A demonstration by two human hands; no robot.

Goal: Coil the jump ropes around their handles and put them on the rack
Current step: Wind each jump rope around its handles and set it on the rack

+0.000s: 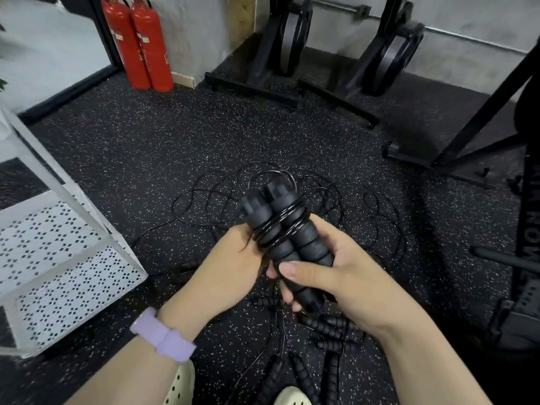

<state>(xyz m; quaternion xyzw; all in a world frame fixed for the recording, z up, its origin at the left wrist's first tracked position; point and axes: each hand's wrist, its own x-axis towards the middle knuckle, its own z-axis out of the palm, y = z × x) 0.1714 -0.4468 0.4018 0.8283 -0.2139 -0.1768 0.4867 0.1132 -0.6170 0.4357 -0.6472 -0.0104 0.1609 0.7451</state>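
Observation:
Two black ribbed jump rope handles (287, 229) are held side by side above the floor, with several turns of thin black rope (280, 226) wound round their middle. My right hand (344, 276) grips the lower ends of the handles, thumb across the front. My left hand (233, 264), with a lilac watch strap on its wrist, holds the left side of the bundle at the coiled rope. More loose black rope (336, 200) lies tangled on the floor behind. Several other black handles (330, 331) lie on the floor below my hands. The white perforated rack (58, 258) stands at the left.
Two red fire extinguishers (140, 45) stand at the back wall. Black weight-plate stands (286, 54) and a black frame (473, 135) occupy the back and right. My pale clogs (181, 384) show at the bottom edge on the speckled rubber floor.

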